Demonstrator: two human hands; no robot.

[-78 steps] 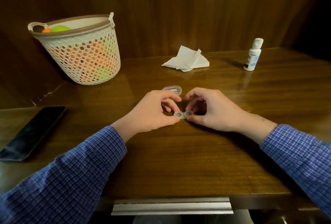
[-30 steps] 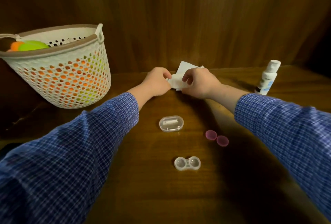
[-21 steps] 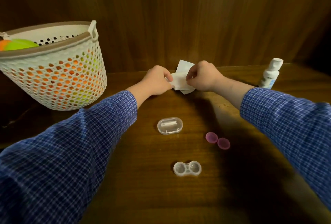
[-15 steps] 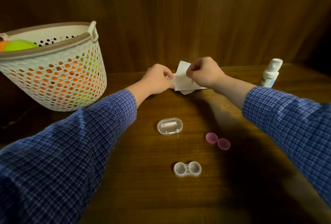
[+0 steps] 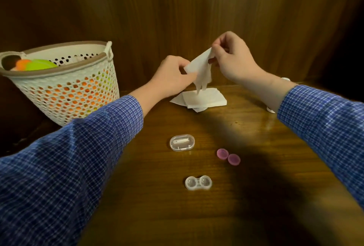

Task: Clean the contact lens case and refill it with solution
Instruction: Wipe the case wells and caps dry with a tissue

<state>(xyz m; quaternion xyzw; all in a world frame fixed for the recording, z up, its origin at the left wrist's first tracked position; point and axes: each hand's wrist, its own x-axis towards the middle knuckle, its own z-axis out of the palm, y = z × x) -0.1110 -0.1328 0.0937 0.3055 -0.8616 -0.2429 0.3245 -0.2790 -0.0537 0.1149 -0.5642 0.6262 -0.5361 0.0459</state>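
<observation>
The clear two-well contact lens case lies open on the wooden table near me. Its two pink caps lie side by side to the right of it. At the back, both hands hold one white tissue up in the air. My left hand pinches its lower left edge, and my right hand pinches its top corner. More folded tissues stay on the table below. The solution bottle is almost wholly hidden behind my right forearm.
A small clear oval box lies in the table's middle. A white perforated basket with orange and green items stands at the back left. A wooden wall closes off the table's far side.
Both hands left the lens case and caps on the table and reached to the tissues at the back. In the last half second they lifted one tissue off the pile.
</observation>
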